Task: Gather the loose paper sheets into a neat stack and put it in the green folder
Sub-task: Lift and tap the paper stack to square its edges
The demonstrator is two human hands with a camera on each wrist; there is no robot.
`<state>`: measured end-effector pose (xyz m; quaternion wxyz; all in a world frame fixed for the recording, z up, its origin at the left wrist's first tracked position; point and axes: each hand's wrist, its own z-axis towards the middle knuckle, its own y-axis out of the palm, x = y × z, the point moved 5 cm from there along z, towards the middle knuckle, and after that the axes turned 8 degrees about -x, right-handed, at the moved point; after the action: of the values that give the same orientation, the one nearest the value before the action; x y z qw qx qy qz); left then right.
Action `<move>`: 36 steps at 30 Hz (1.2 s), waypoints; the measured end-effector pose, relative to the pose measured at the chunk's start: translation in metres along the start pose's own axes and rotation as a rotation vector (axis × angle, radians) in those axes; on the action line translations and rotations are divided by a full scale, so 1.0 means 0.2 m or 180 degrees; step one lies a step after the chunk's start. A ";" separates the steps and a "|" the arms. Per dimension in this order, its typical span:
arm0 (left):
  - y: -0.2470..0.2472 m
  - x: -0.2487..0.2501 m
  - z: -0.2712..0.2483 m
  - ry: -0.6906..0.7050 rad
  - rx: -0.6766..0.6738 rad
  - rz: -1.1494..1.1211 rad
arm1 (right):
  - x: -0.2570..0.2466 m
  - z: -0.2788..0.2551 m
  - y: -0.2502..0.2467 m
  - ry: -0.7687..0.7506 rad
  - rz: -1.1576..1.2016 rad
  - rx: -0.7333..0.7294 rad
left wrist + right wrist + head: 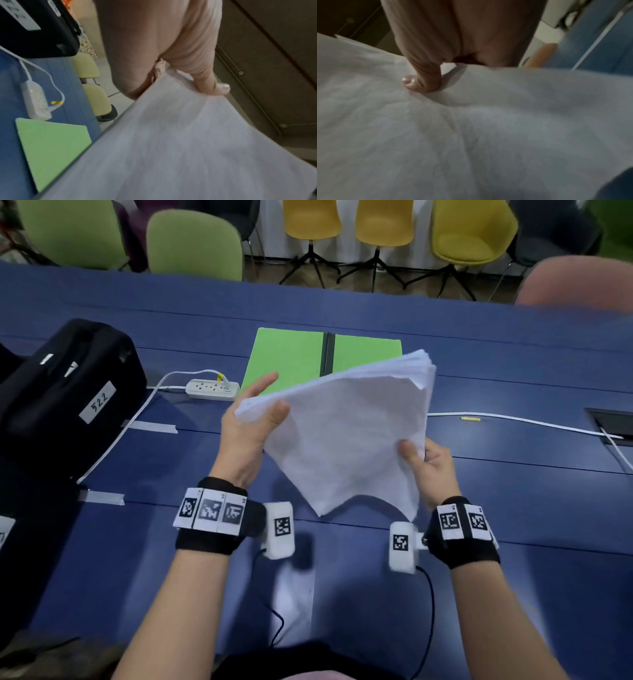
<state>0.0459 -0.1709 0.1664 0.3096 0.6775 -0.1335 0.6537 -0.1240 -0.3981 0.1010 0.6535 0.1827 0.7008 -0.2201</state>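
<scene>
Both hands hold a thick stack of white paper sheets (346, 433) tilted in the air above the blue table (513, 508). My left hand (251, 419) grips the stack's far left corner, thumb on top. My right hand (426, 465) pinches its near right edge, thumb on top. The same stack (171, 148) fills the left wrist view, with my left hand (180, 75) gripping its corner; in the right wrist view the stack (471, 135) lies under my right hand (426, 81). The green folder (291, 361) lies open and flat behind the stack, partly hidden by it, and shows as a green folder (51, 146) corner.
A white power strip (212, 389) with its cable lies left of the folder. A black case (65, 392) labelled 522 stands at the left. A white cable (513, 422) runs along the table at the right. Chairs (195, 244) stand beyond the far edge.
</scene>
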 end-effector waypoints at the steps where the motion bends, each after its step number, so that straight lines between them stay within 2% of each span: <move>1: 0.03 0.00 -0.01 0.0053 -0.0118 0.0149 | 0.03 0.00 0.01 0.0061 0.0053 0.0034; 5: 0.14 -0.14 -0.04 -0.0307 -0.0305 0.0771 | 0.23 -0.05 0.05 0.0713 -0.0082 -0.0159; 8: 0.17 -0.22 -0.06 -0.0507 -0.0325 0.0759 | 0.30 -0.07 0.03 0.1025 -0.0079 -0.0055; 12: 0.15 -0.22 -0.06 -0.0548 -0.0463 0.0777 | 0.05 -0.04 0.04 0.0403 0.0167 0.0133; 15: 0.16 -0.20 -0.08 -0.0589 -0.0491 0.0694 | -0.11 -0.04 0.06 0.0118 0.0454 0.0046; 17: 0.16 -0.20 -0.09 -0.0683 -0.0260 0.0583 | -0.11 -0.03 0.05 0.0041 0.0449 0.0178; 19: 0.16 -0.20 -0.09 -0.0578 -0.0196 0.0691 | -0.11 -0.02 0.05 0.0030 0.0294 0.0329; 22: 0.16 -0.19 -0.08 -0.0494 -0.0237 0.0939 | -0.14 -0.02 0.07 -0.0155 0.0077 0.0098; 25: 0.15 -0.18 -0.07 -0.0529 -0.0277 0.0846 | -0.16 -0.06 0.10 -0.0312 0.0084 -0.0226; 28: 0.17 -0.17 -0.06 -0.0577 -0.0230 0.0823 | -0.15 -0.07 0.11 -0.0297 0.0094 -0.0196; 30: 0.18 -0.16 -0.06 -0.0586 -0.0143 0.0898 | -0.15 -0.06 0.10 -0.0269 0.0092 0.0010; 34: 0.22 -0.09 -0.10 -0.0170 -0.0392 0.0814 | -0.22 -0.07 0.06 -0.0538 0.0205 0.0110; 36: 0.23 -0.13 -0.11 -0.0228 -0.0475 0.0667 | -0.18 -0.07 0.04 -0.0409 0.0234 0.0126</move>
<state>-0.0005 -0.1995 0.1514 0.2842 0.6578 -0.2628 0.6461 -0.1288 -0.3830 0.1380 0.7010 0.2067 0.6458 -0.2210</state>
